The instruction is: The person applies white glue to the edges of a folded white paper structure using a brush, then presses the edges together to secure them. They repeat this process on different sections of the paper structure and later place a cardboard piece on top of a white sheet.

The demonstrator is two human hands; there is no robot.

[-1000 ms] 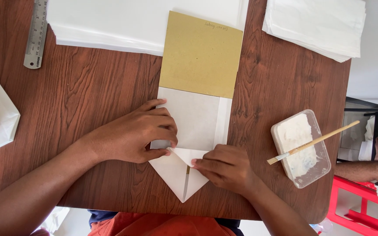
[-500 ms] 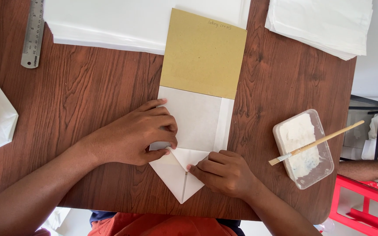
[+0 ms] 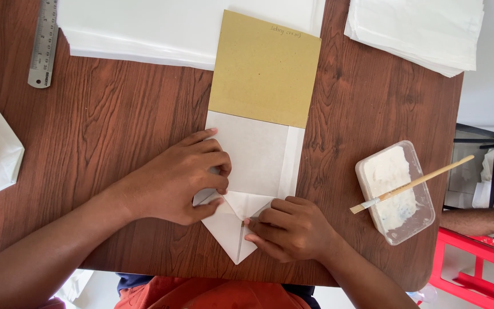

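2 hands' (image 3: 172,183) (image 3: 293,229) fingers flat on folded white paper (image 3: 253,171), brown wooden table (image 3: 115,114), red stool (image 3: 464,257).

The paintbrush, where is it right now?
In the head view, the paintbrush lies across the clear tub of white paste, on the table's right side, beyond the right hand.

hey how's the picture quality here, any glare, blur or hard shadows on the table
Head view: sharp and evenly lit, with no motion blur on the left hand or right hand; soft shadows only beneath them on the folded white paper; mild sheen on the wooden table; the white paper stack looks nearly overexposed.
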